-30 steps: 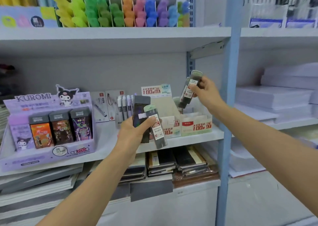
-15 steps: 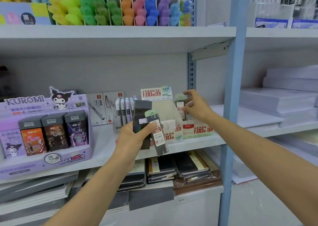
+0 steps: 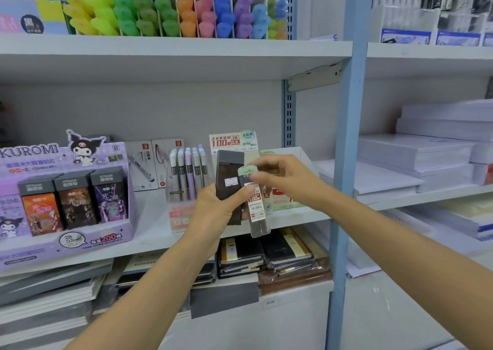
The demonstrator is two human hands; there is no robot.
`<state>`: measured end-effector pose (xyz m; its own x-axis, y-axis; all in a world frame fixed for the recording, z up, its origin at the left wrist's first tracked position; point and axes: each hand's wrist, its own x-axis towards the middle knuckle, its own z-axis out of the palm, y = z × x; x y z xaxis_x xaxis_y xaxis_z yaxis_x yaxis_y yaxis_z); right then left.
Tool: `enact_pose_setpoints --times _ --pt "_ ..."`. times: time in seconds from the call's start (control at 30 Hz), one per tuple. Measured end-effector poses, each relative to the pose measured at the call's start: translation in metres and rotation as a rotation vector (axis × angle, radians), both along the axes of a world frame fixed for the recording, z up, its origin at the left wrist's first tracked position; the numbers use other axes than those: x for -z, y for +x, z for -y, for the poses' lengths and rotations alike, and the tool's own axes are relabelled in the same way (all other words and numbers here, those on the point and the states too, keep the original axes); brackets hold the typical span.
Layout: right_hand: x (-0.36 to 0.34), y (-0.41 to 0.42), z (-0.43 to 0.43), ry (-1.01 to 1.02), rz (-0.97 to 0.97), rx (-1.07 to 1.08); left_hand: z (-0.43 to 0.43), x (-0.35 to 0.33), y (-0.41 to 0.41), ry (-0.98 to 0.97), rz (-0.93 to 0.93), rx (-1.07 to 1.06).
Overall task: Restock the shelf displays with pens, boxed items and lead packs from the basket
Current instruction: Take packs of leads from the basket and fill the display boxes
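Observation:
My left hand holds two items upright in front of the middle shelf: a dark boxed item and, to its right, a clear lead pack with a pale green cap and a red and white label. My right hand has come across to the lead pack, thumb and fingers pinching its green cap. Behind both hands stands the white lead display box with its red "100" header card; my hands hide most of it. The basket is out of view.
A purple Kuromi display with dark lead boxes fills the shelf's left. Mechanical pencils stand in a clear holder beside my left hand. Highlighters line the upper shelf. A blue upright post divides off paper reams on the right. Notebooks are stacked below.
My right hand put a lead pack into the white display box, let it go, then came back left to the pack in my left hand. The left hand stayed put.

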<state>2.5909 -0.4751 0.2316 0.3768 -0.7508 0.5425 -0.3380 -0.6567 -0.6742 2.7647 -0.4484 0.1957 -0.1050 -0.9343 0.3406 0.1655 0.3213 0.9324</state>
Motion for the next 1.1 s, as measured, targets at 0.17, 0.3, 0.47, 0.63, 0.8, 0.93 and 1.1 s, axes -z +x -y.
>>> enact_pose_setpoints --times 0.17,0.3,0.47,0.63,0.8,0.93,1.1 --pt "-0.010 -0.017 -0.002 0.050 0.071 0.032 0.000 -0.002 -0.003 0.015 -0.028 -0.009" --pt "-0.032 -0.047 0.013 -0.134 0.414 0.294 0.003 -0.005 0.004 0.046 -0.076 -0.037" --pt "-0.033 -0.064 0.047 -0.247 0.295 0.575 0.005 -0.001 0.008 0.012 -0.029 -0.025" --pt "-0.017 -0.058 0.071 -0.193 0.145 0.651 0.007 0.001 0.011 0.021 -0.035 0.001" --pt "-0.009 -0.049 0.085 -0.073 -0.009 0.652 0.011 0.005 0.017 0.020 -0.022 0.022" --pt "-0.004 -0.048 0.087 0.004 -0.208 0.625 0.011 0.007 0.021 0.029 -0.030 0.025" --pt "-0.011 -0.038 0.073 -0.234 0.018 0.681 0.007 0.007 0.026 0.041 -0.022 0.011"
